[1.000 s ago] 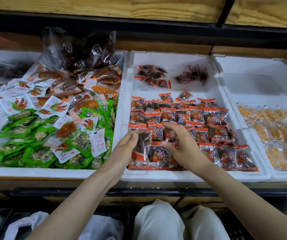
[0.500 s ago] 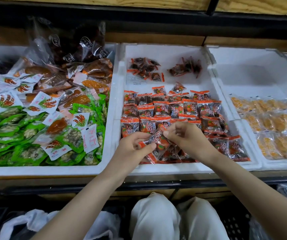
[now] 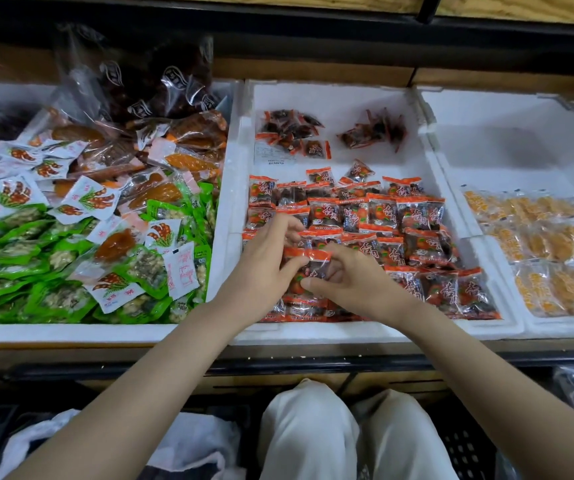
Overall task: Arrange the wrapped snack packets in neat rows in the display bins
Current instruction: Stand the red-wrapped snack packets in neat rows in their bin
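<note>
Rows of orange-edged clear snack packets [image 3: 382, 216] with dark fruit fill the near half of the middle white foam bin [image 3: 334, 98]. Over the bin's near left part, both hands pinch one such packet [image 3: 309, 268]. My left hand [image 3: 264, 268] holds its left side between thumb and fingers. My right hand [image 3: 354, 282] grips its right side, thumb under the packet. Two loose heaps of the same packets lie at the bin's back, one heap [image 3: 292, 133] on the left and the other heap [image 3: 375, 131] on the right.
The left foam bin [image 3: 70, 332] is heaped with green, white and amber packets and dark bagged snacks. The right foam bin [image 3: 507, 126] holds rows of yellow packets [image 3: 555, 254]. A dark shelf rail runs along the front; my knees and plastic bags are below.
Both hands went from pressing packets at the front row to lifting one packet between them, and now hold it flatter, slightly further back over the rows. The camera tilted down a little.
</note>
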`<state>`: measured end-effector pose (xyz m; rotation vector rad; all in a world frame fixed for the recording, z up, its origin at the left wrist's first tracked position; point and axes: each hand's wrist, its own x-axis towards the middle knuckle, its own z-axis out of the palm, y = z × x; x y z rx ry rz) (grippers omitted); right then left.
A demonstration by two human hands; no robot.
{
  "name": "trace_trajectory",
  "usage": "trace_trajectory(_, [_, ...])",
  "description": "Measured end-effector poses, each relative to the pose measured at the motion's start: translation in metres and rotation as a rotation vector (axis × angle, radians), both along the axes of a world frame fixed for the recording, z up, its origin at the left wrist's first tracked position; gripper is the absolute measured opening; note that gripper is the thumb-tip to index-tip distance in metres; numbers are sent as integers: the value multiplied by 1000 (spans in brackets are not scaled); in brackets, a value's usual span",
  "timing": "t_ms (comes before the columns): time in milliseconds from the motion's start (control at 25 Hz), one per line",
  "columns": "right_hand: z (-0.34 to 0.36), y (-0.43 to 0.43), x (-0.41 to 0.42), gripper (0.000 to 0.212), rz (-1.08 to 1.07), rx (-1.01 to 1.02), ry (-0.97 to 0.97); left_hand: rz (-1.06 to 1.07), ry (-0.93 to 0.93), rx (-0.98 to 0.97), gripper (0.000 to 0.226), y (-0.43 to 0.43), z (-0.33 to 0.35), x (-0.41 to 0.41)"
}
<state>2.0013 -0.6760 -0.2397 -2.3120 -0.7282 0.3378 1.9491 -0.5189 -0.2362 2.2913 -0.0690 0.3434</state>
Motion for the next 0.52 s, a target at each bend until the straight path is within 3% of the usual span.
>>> trace_trajectory(120, [-14,3,-3,24,-7,-19,-6,-3,-4,342,47,11,-22,-16])
trace_trajectory(240, [-18,4,-5,24,-35,87,-1,-69,26,626,60,25,-43,-30])
trace_trajectory(400, [-23,3,-1,13,-53,57,-99,-76,-36,706,59,30,-57,-33])
trace_trajectory(520, [-23,2,2,19,-7,-32,-211,-87,-59,712,52,30,-58,-33])
